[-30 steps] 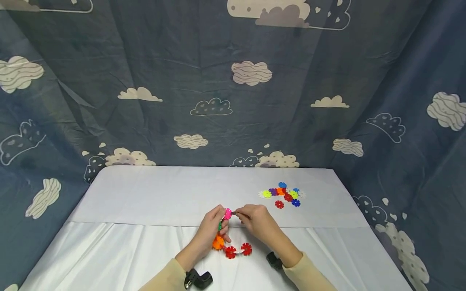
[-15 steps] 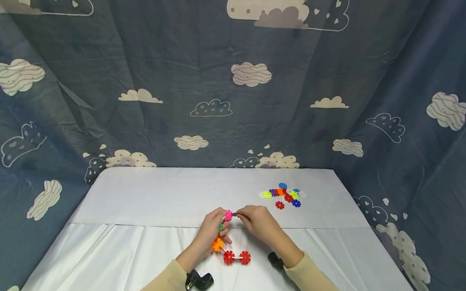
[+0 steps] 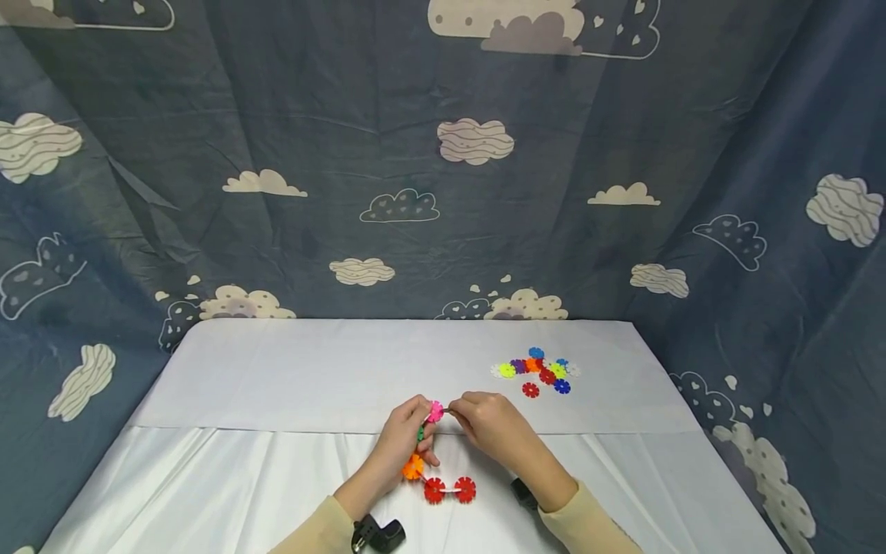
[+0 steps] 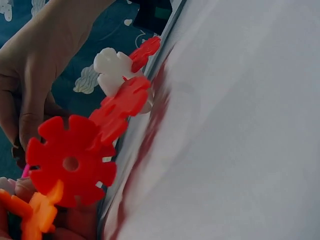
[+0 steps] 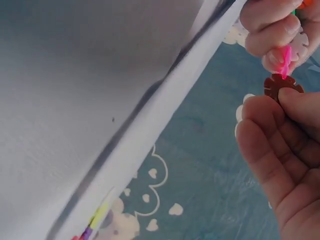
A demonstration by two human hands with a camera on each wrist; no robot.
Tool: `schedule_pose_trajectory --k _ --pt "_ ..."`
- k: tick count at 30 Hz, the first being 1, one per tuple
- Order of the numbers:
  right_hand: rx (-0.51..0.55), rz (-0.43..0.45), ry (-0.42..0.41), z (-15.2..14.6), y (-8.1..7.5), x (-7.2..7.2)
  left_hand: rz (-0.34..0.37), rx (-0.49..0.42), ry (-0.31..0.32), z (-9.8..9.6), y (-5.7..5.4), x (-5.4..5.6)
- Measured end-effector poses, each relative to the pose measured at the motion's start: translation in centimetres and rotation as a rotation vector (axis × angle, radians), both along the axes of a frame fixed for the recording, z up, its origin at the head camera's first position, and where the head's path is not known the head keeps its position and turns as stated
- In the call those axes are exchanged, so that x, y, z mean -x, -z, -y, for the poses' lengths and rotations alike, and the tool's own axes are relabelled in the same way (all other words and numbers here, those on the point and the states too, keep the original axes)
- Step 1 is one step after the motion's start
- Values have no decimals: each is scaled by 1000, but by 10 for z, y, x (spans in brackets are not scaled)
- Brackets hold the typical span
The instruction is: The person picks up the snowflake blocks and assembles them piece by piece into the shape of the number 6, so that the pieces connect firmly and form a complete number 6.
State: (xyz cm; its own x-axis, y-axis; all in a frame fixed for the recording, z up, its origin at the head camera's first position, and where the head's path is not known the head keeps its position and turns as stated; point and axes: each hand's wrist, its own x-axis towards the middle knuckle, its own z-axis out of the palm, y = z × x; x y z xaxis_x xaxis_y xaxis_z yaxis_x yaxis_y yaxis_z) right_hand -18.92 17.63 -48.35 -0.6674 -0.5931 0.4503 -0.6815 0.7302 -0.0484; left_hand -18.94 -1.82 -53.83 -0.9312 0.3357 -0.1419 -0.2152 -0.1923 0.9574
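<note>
My left hand (image 3: 401, 438) holds a chain of interlocking flower-shaped plastic discs. A pink disc (image 3: 435, 412) sticks out at its fingertips, and a green disc (image 3: 420, 433) is partly covered by the fingers. Below hang an orange disc (image 3: 413, 467) and two red discs joined by a white one, edge-on in the head view; the left wrist view shows the white disc (image 4: 111, 71) beyond a red disc (image 4: 71, 162). Between thumb and forefinger my right hand (image 3: 497, 423) pinches a brown disc (image 5: 275, 84). Its rim meets the pink disc's edge; how deep the slots engage is unclear.
Loose flower discs lie in a cluster at the table's right rear, among them a yellow disc (image 3: 507, 371), a blue disc (image 3: 562, 387) and a red disc (image 3: 530, 390). White cloth covers the table (image 3: 311, 369). A cloud-patterned curtain (image 3: 401, 238) hangs behind.
The chain's red end has swung slightly down and left in the head view. Both hands stay nearly in place, with the brown disc held against the pink one.
</note>
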Motion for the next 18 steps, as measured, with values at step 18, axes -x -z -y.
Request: schedule_pose_trajectory --k 18 --pt "84 20 13 2 8 2 -53 53 8 -2 -5 -2"
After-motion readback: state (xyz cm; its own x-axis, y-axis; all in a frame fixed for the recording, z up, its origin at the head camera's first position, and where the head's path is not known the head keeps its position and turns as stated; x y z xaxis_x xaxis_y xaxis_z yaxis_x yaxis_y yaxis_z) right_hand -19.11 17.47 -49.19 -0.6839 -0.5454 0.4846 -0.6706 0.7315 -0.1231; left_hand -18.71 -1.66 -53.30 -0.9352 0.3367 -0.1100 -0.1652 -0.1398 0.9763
